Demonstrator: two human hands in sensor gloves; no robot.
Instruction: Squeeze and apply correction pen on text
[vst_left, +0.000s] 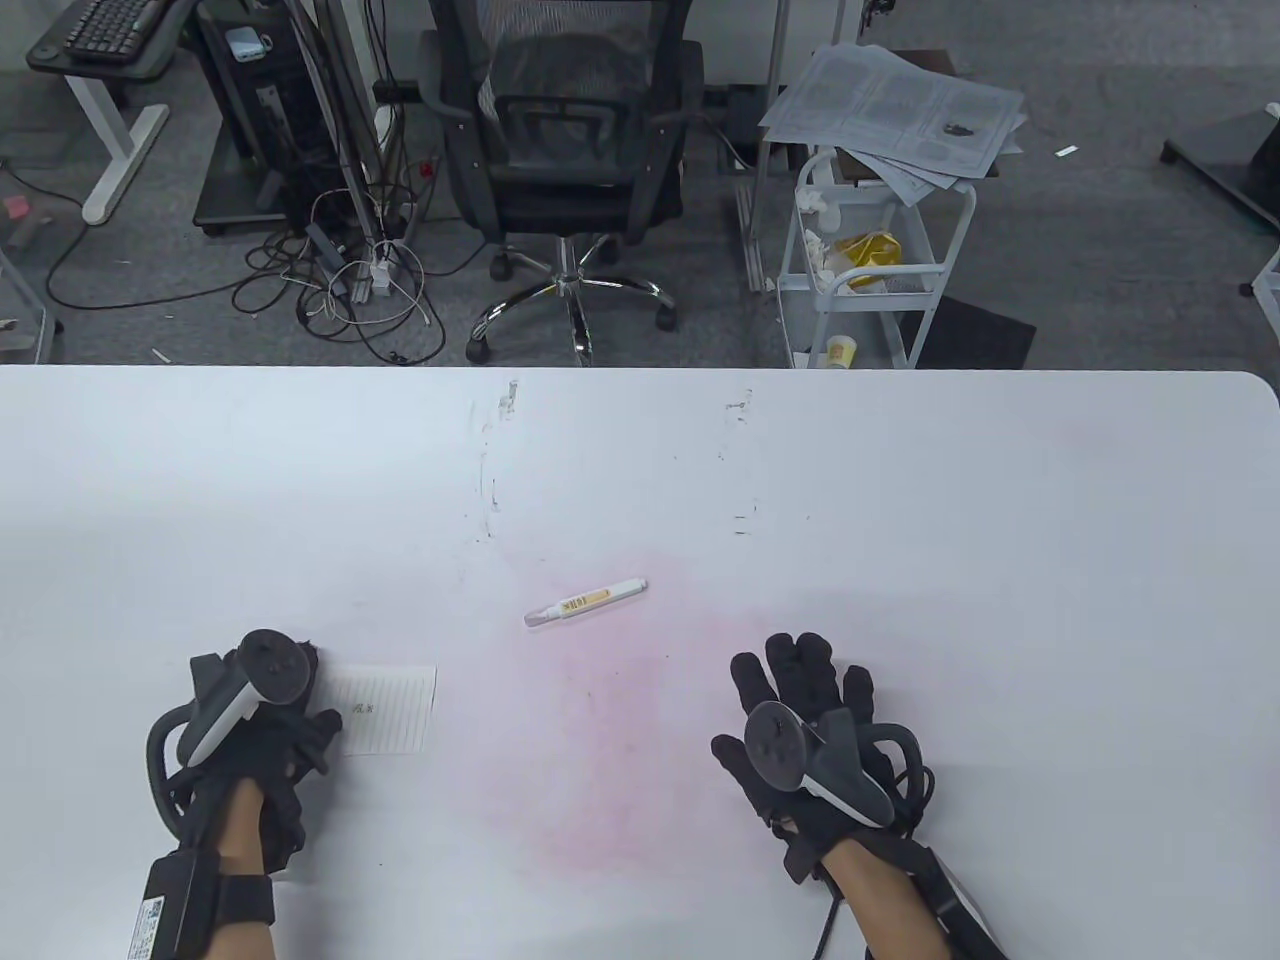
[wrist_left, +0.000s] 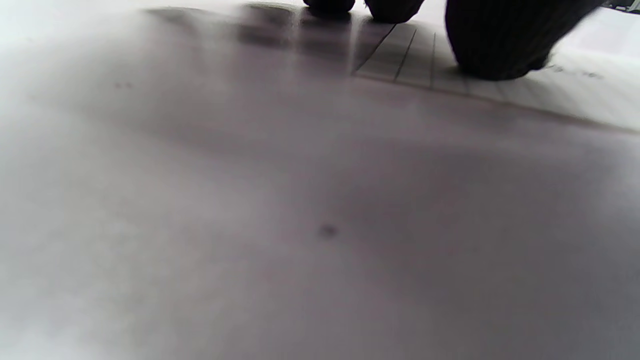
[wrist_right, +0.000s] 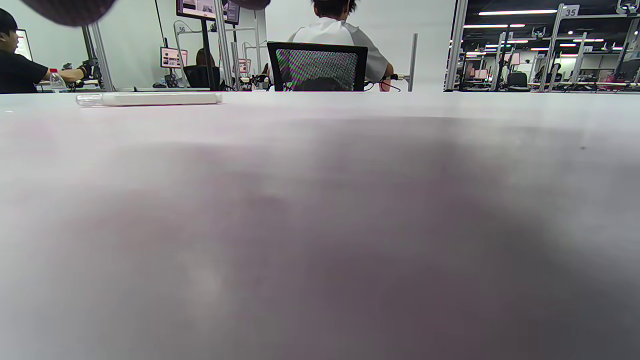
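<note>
The pen (vst_left: 586, 603) lies mid-counter (vst_left: 900, 480), untouched. Left hand (vst_left: 262, 722) presses the paper (vst_left: 385, 708) near the front edge; right hand (vst_left: 812, 735) rests flat, fingers spread.

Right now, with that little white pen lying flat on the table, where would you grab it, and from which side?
Grip the correction pen around its labelled mid-barrel, coming from above with the right hand, which lies open and nearest. The pen lies flat and slanted, its clear cap toward the left hand, so fingers should straddle its narrow width. The left hand rests on the lined paper, probably steadying it.
</note>
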